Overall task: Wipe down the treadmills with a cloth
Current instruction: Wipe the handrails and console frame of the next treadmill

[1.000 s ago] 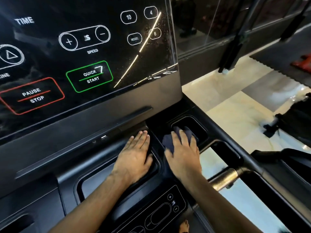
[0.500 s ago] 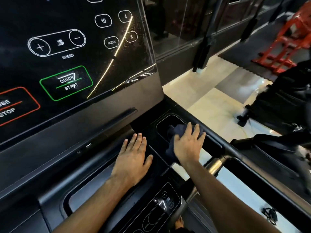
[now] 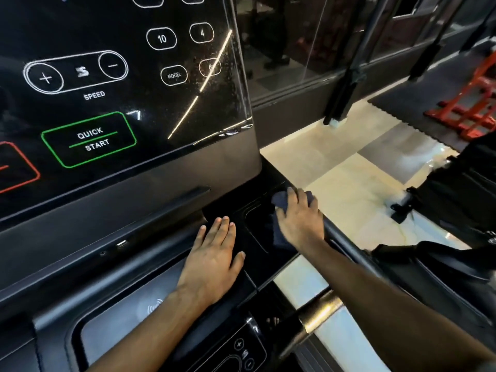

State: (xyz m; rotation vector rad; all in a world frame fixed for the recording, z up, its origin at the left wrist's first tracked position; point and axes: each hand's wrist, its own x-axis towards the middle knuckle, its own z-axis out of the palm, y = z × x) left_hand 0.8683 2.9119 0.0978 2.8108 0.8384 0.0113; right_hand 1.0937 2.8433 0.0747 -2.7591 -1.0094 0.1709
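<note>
While the left hand (image 3: 212,260) lies flat, fingers together, on the treadmill console (image 3: 150,264) gripping nothing, the right hand (image 3: 299,218) presses a dark cloth (image 3: 279,200) with fingers curled over it against the far right corner of the cup recess (image 3: 255,229), beside the side rail (image 3: 346,247).

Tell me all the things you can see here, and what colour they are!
Touch screen: one, black with white buttons, top left.
Quick start button: one, green outline, on the screen.
Cup pocket: one, black, right of the screen's base.
Cloth: one, dark blue, at the pocket's far edge.
Handlebar: one, silver, lower right.
Floor: pale tiles, right.
Frame: one, red, far right.
Left hand: flat on the console.
Right hand: pressing the cloth.
</note>
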